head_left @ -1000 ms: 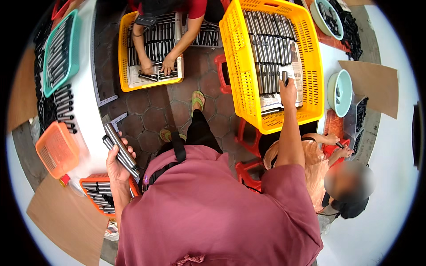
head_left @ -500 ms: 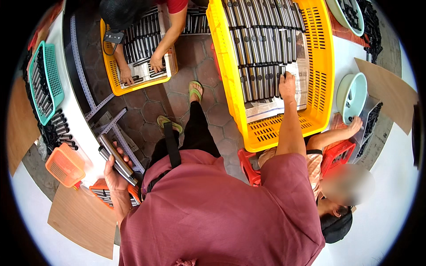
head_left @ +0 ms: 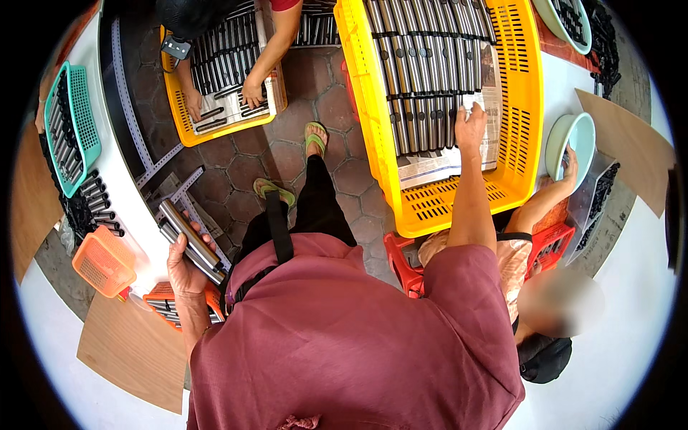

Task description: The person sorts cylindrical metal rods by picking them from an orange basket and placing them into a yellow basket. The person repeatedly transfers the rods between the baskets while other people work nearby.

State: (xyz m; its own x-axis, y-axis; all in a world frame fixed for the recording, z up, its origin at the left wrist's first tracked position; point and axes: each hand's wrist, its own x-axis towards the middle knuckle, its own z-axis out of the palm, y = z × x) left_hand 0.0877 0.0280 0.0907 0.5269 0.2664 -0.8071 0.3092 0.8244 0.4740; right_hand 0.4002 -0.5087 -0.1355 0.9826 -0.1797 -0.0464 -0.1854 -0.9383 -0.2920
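Tubes (head_left: 423,72) lie in the crate (head_left: 527,107) ahead-right (paper (head_left: 437,168) apparently beneath), basket (head_left: 104,261) left.

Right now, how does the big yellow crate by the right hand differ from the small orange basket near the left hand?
The yellow crate is much larger and packed with rows of metal tubes; the orange basket looks empty. The right hand reaches into the crate; the left hand holds tubes beside the basket, not in it. Both are perforated plastic.

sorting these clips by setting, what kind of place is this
Probably a small workshop or factory floor for sorting or packing metal parts. A big yellow crate holds rows of metal tubes, the left hand grips more, and co-workers handle the same parts nearby.
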